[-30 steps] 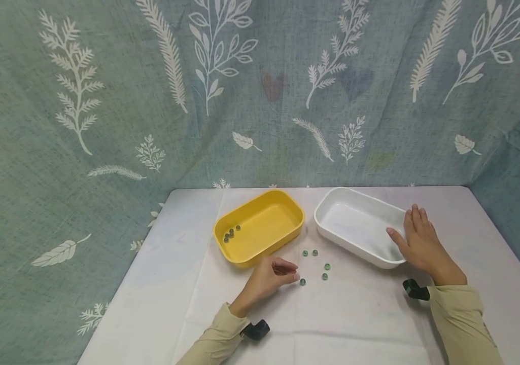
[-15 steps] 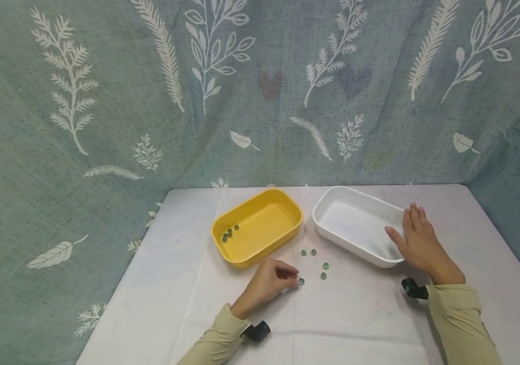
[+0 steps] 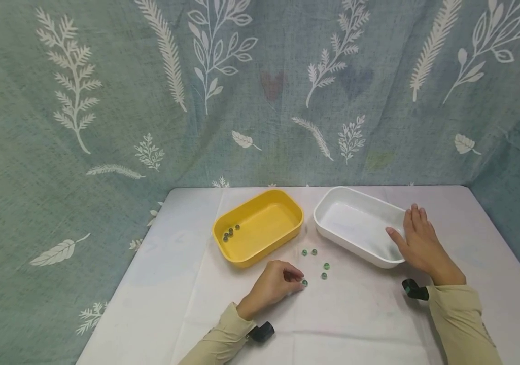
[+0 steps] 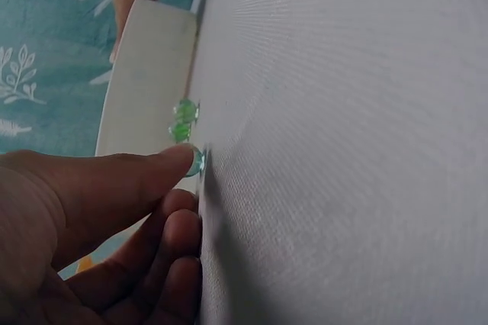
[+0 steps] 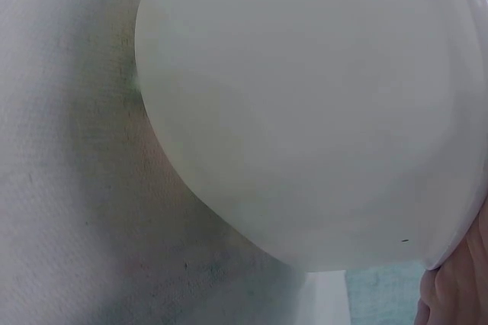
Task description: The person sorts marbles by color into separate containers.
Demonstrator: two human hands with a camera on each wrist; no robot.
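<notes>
My left hand (image 3: 272, 288) is low over the white cloth, fingers curled, with thumb and fingertips at a small clear green glass marble (image 3: 305, 283). In the left wrist view the thumb (image 4: 145, 184) covers part of that marble (image 4: 197, 162), which sits close to the cloth. Several more green marbles (image 3: 326, 266) lie just beyond and to the right. My right hand (image 3: 424, 248) rests with straight fingers on the right end of a white rectangular tub (image 3: 348, 220). Its fingers (image 5: 457, 283) show at the rim in the right wrist view.
Behind my left hand stands a yellow tub (image 3: 269, 225) with several dark-looking marbles (image 3: 229, 233) at its left end. A white cloth (image 3: 355, 324) covers the table. A green leaf-patterned curtain (image 3: 260, 101) hangs along the back and sides.
My left hand has shifted slightly right and toward me, and the nearest marble has moved a little the same way. The right hand and both tubs have stayed in place.
</notes>
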